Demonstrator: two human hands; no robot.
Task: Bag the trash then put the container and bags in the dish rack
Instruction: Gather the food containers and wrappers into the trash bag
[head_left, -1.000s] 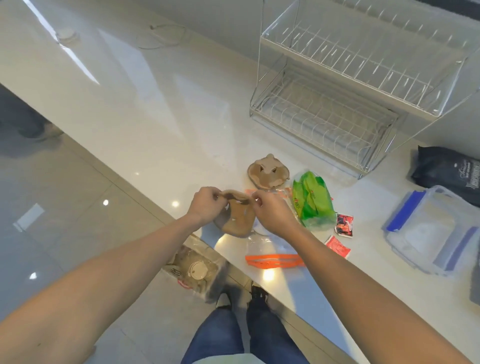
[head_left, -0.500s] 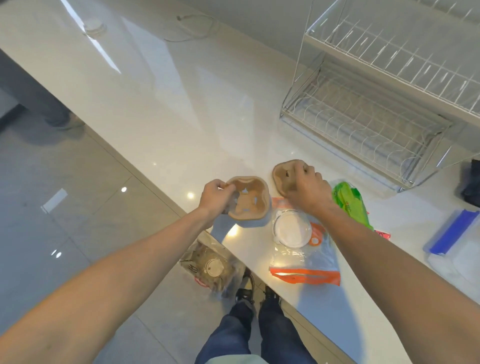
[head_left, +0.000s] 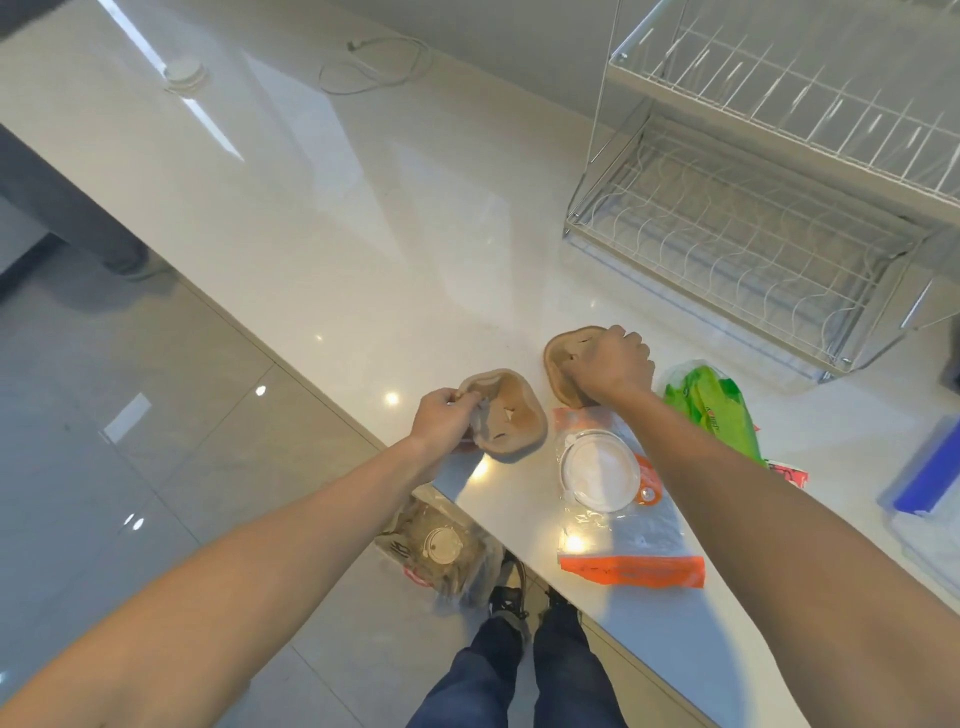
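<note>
My left hand grips a brown pulp cup holder by its left rim, just above the counter edge. Over a second brown cup holder lying on the counter, my right hand curls and takes hold of it. A clear zip bag with an orange strip lies flat near me with a round white lid in it. Right of my right arm lies a green wrapper. The white wire dish rack stands at the back right.
A clear container with a blue clip sits at the right edge. Red sachets lie by the green wrapper. On the floor below the counter edge sits a bag of trash, beside my feet. A white cable and a small round object lie far back.
My right hand let go of the first cup holder and reached right onto the second one. My left hand keeps the first holder, now turned open side up.
</note>
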